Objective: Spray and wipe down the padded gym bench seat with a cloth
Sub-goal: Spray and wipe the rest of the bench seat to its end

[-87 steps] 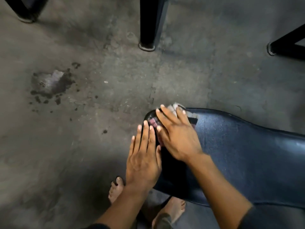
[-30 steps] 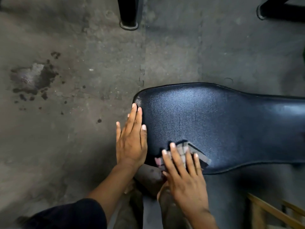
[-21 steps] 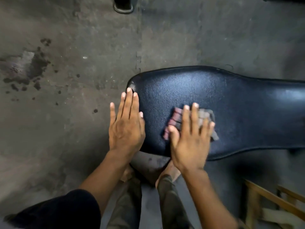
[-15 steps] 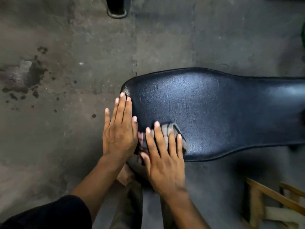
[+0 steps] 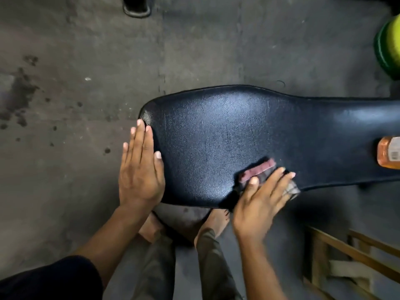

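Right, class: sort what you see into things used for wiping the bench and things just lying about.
In use: bench seat, cloth, orange bottle (probably the spray), left hand, right hand.
Lying about: green object, wooden frame, black post foot.

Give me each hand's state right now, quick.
Left hand: open, flat against the black padded vinyl bench seat.
Right hand: open, fingers pressing the red-edged checked cloth onto it.

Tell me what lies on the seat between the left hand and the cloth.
Nothing: in the head view, bare seat separates the left hand and the cloth.
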{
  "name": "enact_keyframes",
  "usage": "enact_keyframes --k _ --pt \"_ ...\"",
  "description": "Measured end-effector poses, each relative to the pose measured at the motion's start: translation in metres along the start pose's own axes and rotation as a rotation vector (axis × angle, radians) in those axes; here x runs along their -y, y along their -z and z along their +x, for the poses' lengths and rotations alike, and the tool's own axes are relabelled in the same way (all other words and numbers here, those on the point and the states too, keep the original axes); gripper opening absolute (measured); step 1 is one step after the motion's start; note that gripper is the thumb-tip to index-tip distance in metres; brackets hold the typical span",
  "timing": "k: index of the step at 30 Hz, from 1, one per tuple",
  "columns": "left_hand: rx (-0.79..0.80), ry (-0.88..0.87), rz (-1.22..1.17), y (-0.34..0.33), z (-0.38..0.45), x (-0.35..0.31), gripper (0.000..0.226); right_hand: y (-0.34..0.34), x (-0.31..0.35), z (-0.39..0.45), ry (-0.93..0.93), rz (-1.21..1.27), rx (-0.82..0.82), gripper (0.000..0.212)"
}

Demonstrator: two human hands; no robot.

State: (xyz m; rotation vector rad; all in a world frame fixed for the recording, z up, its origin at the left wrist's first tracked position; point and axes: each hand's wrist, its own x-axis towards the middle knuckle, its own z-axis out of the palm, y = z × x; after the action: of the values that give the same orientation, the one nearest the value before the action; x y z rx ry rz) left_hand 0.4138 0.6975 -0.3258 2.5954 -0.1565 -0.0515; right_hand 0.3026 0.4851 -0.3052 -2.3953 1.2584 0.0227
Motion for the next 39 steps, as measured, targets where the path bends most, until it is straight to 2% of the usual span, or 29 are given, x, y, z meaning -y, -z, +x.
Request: enact_keyframes --k 3,6,10,13,18,20,24,26,28,30,32,35,39 --pt "0.006 -0.004 -0.004 0.000 0.001 -0.001 0.062 -0.013 0.022 -0.060 0.188 -0.217 0.111 0.073" --pt "0.002 0.006 -0.006 -0.001 0.001 -0.001 0.061 -0.024 0.033 -0.079 0.369 -0.293 0.208 0.076" --pt "0.000 0.000 -0.031 -0.003 0.002 0.003 0.061 -0.022 0.063 -0.029 0.555 -0.312 0.186 0.072" --pt "0.009 -0.006 -0.023 -0.005 0.001 0.007 0.062 -0.028 0.110 0.029 0.593 -0.283 0.157 0.069" --pt "0.032 -0.012 0.044 -0.004 -0.001 0.004 0.061 -0.044 0.180 0.075 0.716 -0.328 0.230 0.066" --pt "0.057 0.001 0.122 0.001 -0.001 0.000 0.062 -0.040 0.176 0.066 0.826 -0.377 0.255 0.066" --pt "0.106 -0.046 0.241 0.013 -0.007 -0.018 0.067 -0.011 0.112 0.048 1.039 -0.502 0.324 0.068" --pt "0.132 -0.139 0.259 0.017 -0.022 -0.028 0.071 0.006 0.089 0.057 0.982 -0.507 0.332 0.068" --pt "0.160 -0.192 0.268 0.020 -0.043 -0.036 0.075 0.014 0.095 0.068 0.848 -0.471 0.323 0.069" --pt "0.182 -0.216 0.280 0.021 -0.062 -0.047 0.076 0.011 0.121 0.078 0.749 -0.423 0.303 0.070" --pt "0.192 -0.204 0.284 0.019 -0.078 -0.056 0.073 -0.005 0.159 0.084 0.760 -0.388 0.290 0.070" --pt "0.213 -0.143 0.288 0.016 -0.095 -0.064 0.070 -0.036 0.207 0.074 0.943 -0.410 0.316 0.068" --pt "0.293 -0.068 0.287 0.016 -0.101 -0.073 0.070 -0.055 0.206 0.033 1.481 -0.551 0.411 0.059"
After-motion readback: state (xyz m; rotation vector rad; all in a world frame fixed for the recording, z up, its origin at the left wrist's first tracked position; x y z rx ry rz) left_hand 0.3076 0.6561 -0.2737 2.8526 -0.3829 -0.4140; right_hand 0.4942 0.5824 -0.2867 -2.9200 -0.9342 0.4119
